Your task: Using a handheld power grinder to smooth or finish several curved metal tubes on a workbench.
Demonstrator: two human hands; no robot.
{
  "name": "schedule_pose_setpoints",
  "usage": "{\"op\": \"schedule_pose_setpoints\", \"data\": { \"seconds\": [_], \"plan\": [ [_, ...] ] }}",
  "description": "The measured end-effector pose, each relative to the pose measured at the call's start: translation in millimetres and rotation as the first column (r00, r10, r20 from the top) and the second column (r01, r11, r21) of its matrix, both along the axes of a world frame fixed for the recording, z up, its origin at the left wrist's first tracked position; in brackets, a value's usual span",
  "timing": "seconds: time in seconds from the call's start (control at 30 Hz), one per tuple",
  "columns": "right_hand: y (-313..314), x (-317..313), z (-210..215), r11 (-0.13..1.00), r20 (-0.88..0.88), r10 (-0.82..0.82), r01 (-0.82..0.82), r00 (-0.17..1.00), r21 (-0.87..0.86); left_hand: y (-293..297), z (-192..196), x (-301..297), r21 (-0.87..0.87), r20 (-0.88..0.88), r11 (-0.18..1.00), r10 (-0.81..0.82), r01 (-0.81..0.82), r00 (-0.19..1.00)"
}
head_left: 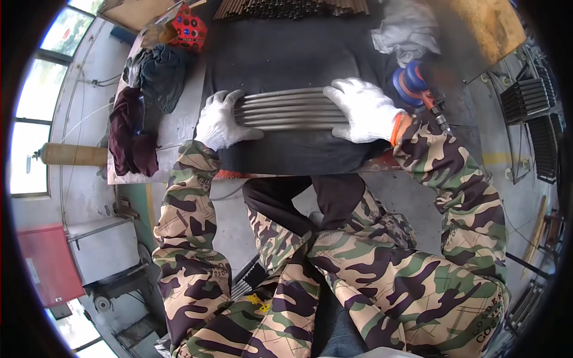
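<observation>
A row of several grey metal tubes [289, 110] lies side by side across the black cloth [274, 53] on the table. My left hand [224, 121], in a white knit glove, is closed round the left ends of the row. At the other end my right hand [361, 111], gloved in white with an orange cuff, grips the right ends. Thumbs sit on the near side and fingers on the far side. The gloves hide the tube ends. Just right of my right hand rests a blue and red air sander [412, 85] with a metal hose fitting.
Many brown tubes [292, 8] are stacked at the table's far edge. Crumpled rags, one dark green [164, 74] and one maroon [128, 128], lie at the left, near a red patterned bag [191, 30]. A whitish plastic bag [406, 30] sits at the far right.
</observation>
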State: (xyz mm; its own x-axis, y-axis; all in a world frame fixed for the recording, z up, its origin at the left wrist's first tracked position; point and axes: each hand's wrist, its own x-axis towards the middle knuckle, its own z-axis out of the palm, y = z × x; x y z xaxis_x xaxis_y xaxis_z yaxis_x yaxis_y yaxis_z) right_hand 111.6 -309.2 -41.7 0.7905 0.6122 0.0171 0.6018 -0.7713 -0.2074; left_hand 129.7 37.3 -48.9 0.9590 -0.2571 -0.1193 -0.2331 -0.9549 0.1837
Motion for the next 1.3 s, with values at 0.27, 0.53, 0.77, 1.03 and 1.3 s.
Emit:
{"op": "schedule_pose_setpoints", "data": {
  "seconds": [0.27,0.53,0.77,1.03,1.3],
  "plan": [
    [-14,5,-1,1.000,-0.058,0.025,-0.024,0.998,0.014,15,-10,-39,-0.049,0.100,0.999,-0.009,0.014,0.995],
    [-22,-9,-15,1.000,0.096,0.000,0.000,0.995,0.001,23,-22,-37,-0.113,0.241,0.991,-0.044,0.074,0.970],
    [-25,-8,-10,0.999,0.131,0.028,-0.025,0.991,-0.022,9,-8,-57,-0.109,0.189,0.994,0.030,-0.009,0.981],
    [-13,3,-16,0.967,0.176,0.091,-0.129,0.980,0.220,36,-27,-55,-0.308,0.386,0.926,-0.087,0.217,0.918],
    [1,22,-2,0.970,0.349,0.010,-0.094,0.937,0.223,32,-21,-45,-0.274,0.517,0.933,-0.062,0.233,0.854]
  ]
}}
